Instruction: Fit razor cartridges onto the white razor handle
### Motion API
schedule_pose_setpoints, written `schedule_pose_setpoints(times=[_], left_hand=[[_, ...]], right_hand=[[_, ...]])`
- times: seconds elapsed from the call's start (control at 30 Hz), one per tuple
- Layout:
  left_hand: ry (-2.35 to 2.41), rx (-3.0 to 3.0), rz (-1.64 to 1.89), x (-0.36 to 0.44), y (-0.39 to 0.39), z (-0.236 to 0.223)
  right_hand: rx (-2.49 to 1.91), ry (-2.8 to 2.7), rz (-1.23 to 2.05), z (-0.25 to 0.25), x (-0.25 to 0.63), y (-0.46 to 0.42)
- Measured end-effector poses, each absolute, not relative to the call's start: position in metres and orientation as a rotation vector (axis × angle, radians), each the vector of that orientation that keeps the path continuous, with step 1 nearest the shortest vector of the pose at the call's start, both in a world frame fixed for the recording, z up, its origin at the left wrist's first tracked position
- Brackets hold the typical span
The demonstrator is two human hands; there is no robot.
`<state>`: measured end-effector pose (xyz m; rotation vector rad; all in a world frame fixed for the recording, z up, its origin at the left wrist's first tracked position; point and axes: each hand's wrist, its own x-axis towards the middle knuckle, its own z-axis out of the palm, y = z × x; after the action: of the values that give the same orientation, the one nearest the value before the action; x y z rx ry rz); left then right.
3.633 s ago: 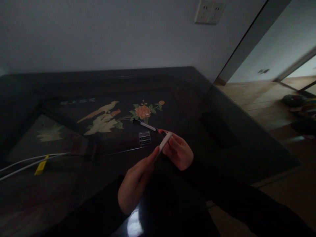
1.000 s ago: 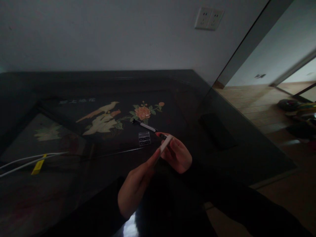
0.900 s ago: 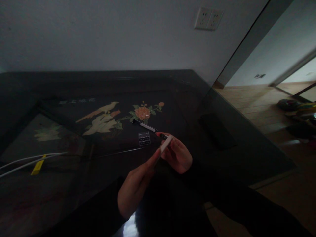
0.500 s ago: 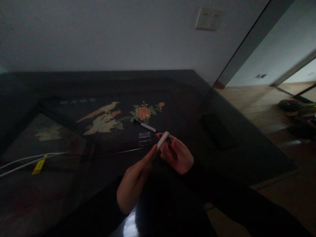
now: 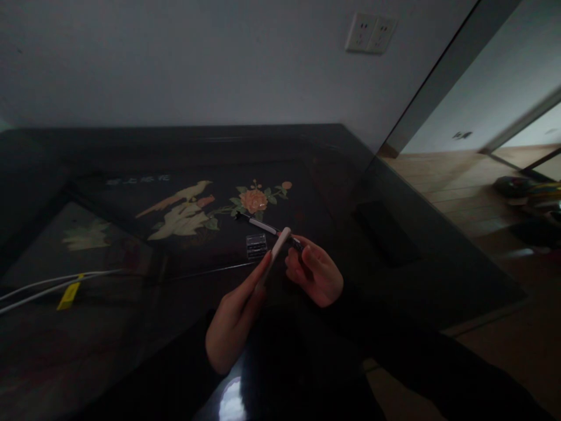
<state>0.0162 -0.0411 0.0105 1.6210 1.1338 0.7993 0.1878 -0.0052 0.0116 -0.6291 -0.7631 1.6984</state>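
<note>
Slim white object [image 5: 279,242] gripped in left hand [image 5: 234,321]; small dark item [image 5: 297,244] pinched by thumb and fingers of right hand [image 5: 318,273], just beside it; both held above table [image 5: 342,181]; clear case [image 5: 256,247] laid beyond, black-and-white tool [image 5: 263,226] behind it, near flower design [image 5: 254,200]; socket plate [image 5: 371,33] mounted on wall [image 5: 175,64]

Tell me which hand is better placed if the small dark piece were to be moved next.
Probably the right hand: it appears to pinch the small dark piece between thumb and fingers, while the left hand is occupied holding the white object.
</note>
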Motion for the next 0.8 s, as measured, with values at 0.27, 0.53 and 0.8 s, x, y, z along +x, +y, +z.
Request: schedule_pose_setpoints(times=[0.27, 0.53, 0.8], left_hand=[[1.060, 1.678, 0.793, 0.0206, -0.0448, 0.0147], [1.013, 1.728, 0.791, 0.0195, -0.0455, 0.0131], [1.112, 1.754, 0.809, 0.0167, -0.0397, 0.0120]], right_hand=[[-0.649, -0.709, 1.696, 0.0093, 0.1835, -0.0055], [-0.626, -0.659, 1.756, 0.0082, 0.1843, -0.0054], [-0.552, -0.693, 1.748, 0.0135, 0.1843, -0.0061]])
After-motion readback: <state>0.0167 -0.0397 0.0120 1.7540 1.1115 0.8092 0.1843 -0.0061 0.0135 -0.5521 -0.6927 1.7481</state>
